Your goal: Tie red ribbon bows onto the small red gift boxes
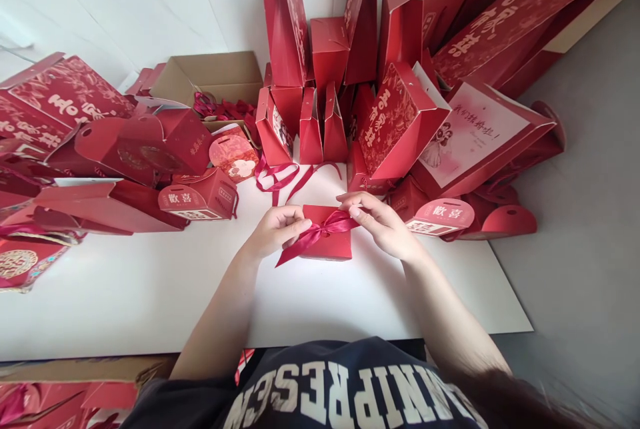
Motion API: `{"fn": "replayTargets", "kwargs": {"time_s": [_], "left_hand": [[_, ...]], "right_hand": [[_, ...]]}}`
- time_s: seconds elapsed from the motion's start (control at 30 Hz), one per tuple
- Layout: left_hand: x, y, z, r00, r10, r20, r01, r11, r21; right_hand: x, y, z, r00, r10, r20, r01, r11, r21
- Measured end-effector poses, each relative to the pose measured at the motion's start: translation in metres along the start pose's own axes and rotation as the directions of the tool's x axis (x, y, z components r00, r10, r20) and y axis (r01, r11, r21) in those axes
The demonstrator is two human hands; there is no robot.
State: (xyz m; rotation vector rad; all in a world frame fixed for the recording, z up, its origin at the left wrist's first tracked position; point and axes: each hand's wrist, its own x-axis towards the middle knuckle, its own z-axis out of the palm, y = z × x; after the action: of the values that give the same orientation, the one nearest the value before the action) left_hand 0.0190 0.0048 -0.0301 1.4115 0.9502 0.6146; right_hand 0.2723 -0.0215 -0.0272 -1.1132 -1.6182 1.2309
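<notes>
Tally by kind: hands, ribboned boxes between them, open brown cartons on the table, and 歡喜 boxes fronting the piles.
Hands: 2 (left hand, right hand)
Ribboned red gift box: 1
Open brown carton: 1
歡喜 gift boxes: 2 (left box, right box)
Total: 6

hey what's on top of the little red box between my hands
A ribbon bow lies across the red box, with your left hand and right hand at its sides. The surface directly beneath the bow is covered.
</notes>
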Motion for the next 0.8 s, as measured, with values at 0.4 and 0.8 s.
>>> {"fn": "replayTargets", "kwargs": {"time_s": [0.4,0.8], "left_hand": [[-0.002,0.006,0.004,0.999,0.005,0.052,-0.005,1.0,0.006],[-0.004,0.008,0.005,1.0,0.006,-0.005,-0.006,0.992,0.129]], "right_hand": [[0.012,-0.001,0.002,0.987,-0.008,0.159,0.003,0.999,0.033],[0.009,0.001,0.004,0.967,-0.024,0.252,0.004,0.997,0.078]]}}
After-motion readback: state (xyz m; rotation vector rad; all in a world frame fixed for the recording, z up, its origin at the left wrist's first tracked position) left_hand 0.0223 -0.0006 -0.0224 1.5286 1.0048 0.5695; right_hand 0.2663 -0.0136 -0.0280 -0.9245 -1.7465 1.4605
